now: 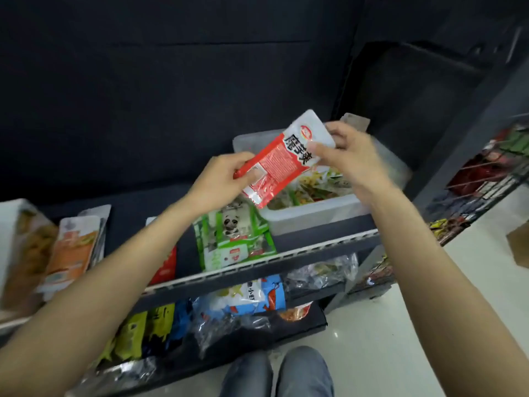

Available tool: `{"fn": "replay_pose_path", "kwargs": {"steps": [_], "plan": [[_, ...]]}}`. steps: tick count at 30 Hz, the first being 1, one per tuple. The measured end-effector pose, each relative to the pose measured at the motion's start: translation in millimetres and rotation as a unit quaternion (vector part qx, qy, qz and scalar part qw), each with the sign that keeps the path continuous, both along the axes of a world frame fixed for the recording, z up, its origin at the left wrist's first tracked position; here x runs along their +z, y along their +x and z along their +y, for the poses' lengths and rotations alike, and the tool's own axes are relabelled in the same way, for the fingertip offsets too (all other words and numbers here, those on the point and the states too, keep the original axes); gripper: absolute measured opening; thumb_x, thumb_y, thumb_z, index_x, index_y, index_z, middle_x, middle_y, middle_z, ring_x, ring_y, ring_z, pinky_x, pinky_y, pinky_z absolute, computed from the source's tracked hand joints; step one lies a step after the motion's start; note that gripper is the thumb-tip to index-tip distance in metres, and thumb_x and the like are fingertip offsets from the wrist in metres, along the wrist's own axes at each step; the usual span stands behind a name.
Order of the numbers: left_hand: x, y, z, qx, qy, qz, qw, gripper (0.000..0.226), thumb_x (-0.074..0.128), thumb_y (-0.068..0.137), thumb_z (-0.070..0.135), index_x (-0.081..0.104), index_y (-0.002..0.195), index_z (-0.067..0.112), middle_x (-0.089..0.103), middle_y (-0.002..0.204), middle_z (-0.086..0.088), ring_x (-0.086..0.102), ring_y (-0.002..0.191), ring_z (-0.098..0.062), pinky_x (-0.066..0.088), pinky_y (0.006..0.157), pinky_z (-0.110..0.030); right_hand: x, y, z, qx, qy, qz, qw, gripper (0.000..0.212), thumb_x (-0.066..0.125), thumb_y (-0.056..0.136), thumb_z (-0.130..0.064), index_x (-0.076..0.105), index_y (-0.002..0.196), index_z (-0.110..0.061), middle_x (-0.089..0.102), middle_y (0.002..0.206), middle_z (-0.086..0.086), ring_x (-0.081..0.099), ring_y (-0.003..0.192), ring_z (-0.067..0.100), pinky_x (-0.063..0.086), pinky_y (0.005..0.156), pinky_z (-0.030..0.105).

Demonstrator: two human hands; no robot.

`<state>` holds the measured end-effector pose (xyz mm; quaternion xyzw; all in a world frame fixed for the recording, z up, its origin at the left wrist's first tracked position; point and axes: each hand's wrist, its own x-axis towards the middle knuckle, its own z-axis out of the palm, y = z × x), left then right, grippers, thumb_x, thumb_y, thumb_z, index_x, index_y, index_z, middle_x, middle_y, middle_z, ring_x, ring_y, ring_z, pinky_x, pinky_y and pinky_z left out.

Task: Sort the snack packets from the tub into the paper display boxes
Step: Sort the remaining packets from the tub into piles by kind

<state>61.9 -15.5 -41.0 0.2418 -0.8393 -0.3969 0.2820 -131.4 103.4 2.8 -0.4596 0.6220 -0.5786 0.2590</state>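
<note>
A red and white snack packet (282, 160) is held in the air by both hands, tilted, above the near left corner of the white tub (312, 214). The left hand (220, 181) pinches its lower red end between thumb and fingers, and the right hand (347, 151) pinches its upper white end, thumb on the printed face. The tub sits toward the right end of the dark shelf (286, 257), well back from the front edge, and holds a heap of green and yellow packets (312, 186). Just left of the tub, touching its wall, a stack of green panda packets (234, 237) lies near the shelf's front edge. Further left along the shelf a red packet (167, 263) shows partly behind the left forearm, and an orange packet (73, 247) lies near the left end. On the lower shelf are blue packets (257, 296), yellow-green packets (143, 328) and clear bags (323, 272). A wire rack (483, 179) of goods stands to the right.
</note>
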Motion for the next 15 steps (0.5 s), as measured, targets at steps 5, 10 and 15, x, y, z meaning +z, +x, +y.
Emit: {"fn": "replay_pose_path", "kwargs": {"steps": [5, 10, 15], "plan": [[-30, 81, 24, 0.143, 0.207, 0.097, 0.963, 0.026, 0.059, 0.091, 0.005, 0.053, 0.114, 0.014, 0.067, 0.102, -0.004, 0.067, 0.085, -0.011, 0.056, 0.071, -0.024, -51, 100, -26, 0.027, 0.057, -0.091, 0.994, 0.054, 0.062, 0.088, -0.003, 0.040, 0.135, -0.019, 0.063, 0.103, 0.002, 0.065, 0.096, 0.023, 0.056, 0.084, 0.039], [-80, 135, 27, 0.251, 0.164, -0.009, 0.954, 0.036, 0.062, 0.086, 0.003, 0.053, 0.118, 0.017, 0.061, 0.116, -0.004, 0.059, 0.099, -0.014, 0.047, 0.084, -0.027, -103, 189, -51, 0.152, 0.201, -0.059, 0.966, 0.060, 0.064, 0.087, -0.007, 0.037, 0.141, -0.014, 0.062, 0.115, 0.010, 0.059, 0.100, 0.018, 0.050, 0.088, 0.031], [-109, 161, 11, 0.270, 0.041, -0.203, 0.940, 0.043, 0.070, 0.081, 0.022, 0.054, 0.120, 0.013, 0.060, 0.111, -0.009, 0.053, 0.106, -0.025, 0.041, 0.086, -0.031, -132, 223, -74, 0.150, 0.274, 0.129, 0.941, 0.047, 0.062, 0.087, -0.011, 0.050, 0.133, -0.009, 0.060, 0.125, 0.011, 0.057, 0.114, 0.025, 0.042, 0.093, 0.028]]}}
